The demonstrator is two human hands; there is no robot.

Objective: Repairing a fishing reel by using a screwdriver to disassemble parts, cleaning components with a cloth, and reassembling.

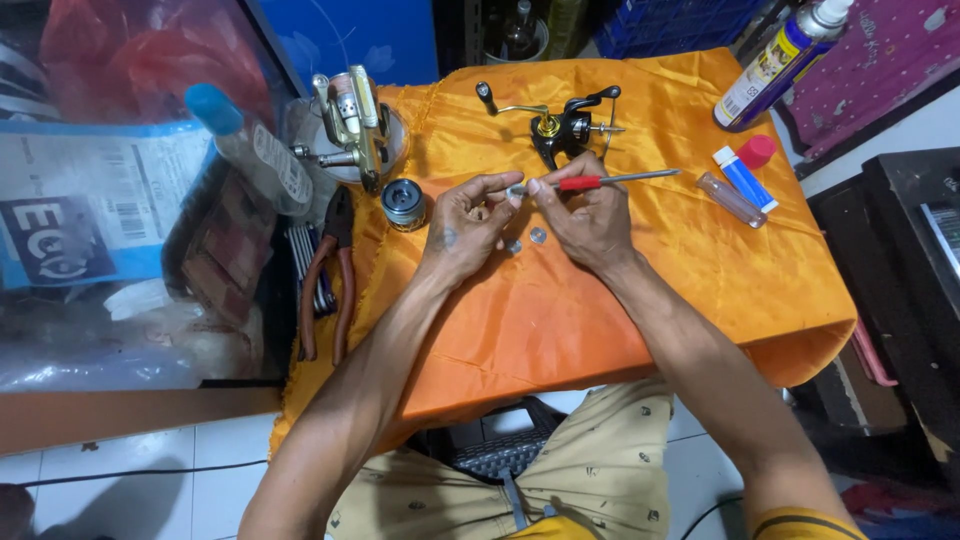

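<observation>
Bright, even light falls from above onto my orange cloth (560,300), which shines with a soft satin sheen along its folds. My forearms throw only faint shadows. The clear plastic sheet (120,200) on my left catches pale glare and hazes what lies behind it. The centre is sharp; edges bend outward with wide-angle stretch, and the far corners sit dimmer.

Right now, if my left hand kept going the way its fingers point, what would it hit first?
Likely the right hand: the left hand points right and slightly up, fingertips nearly meeting the right's at the screwdriver. Depth is unclear.
</observation>
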